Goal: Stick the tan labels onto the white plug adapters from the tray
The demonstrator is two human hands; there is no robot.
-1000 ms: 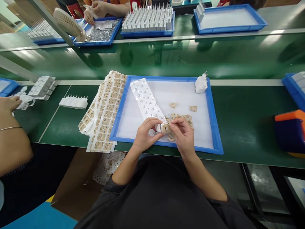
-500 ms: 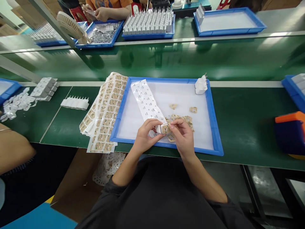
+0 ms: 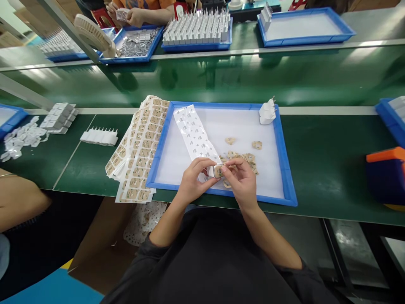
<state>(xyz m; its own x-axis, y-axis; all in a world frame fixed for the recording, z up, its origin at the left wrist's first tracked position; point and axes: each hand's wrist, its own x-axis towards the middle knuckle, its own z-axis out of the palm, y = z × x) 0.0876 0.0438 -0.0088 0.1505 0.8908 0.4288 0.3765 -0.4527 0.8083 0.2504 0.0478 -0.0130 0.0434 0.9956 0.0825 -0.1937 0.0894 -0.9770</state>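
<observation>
My left hand [image 3: 193,182] grips a small white plug adapter [image 3: 214,170] over the near edge of the blue tray [image 3: 286,169]. My right hand [image 3: 243,181] pinches a tan sticker against the adapter's face. A clear backing strip [image 3: 193,131] runs from my hands toward the tray's far left corner. Loose tan stickers [image 3: 249,157] lie on the tray's white liner just beyond my fingers. A pair of white adapters [image 3: 267,112] stands in the tray's far right corner.
Sticker sheets [image 3: 139,147] fan out left of the tray. A row of white adapters [image 3: 98,137] and a stack [image 3: 60,116] lie further left. A co-worker's arm [image 3: 19,202] rests at left. An orange and blue object [image 3: 384,173] sits right. Across the belt, trays [image 3: 196,27] and another person's hands [image 3: 126,14].
My right fingers have shifted slightly left over the adapter's face. The co-worker's arm at left has drawn back toward the table edge.
</observation>
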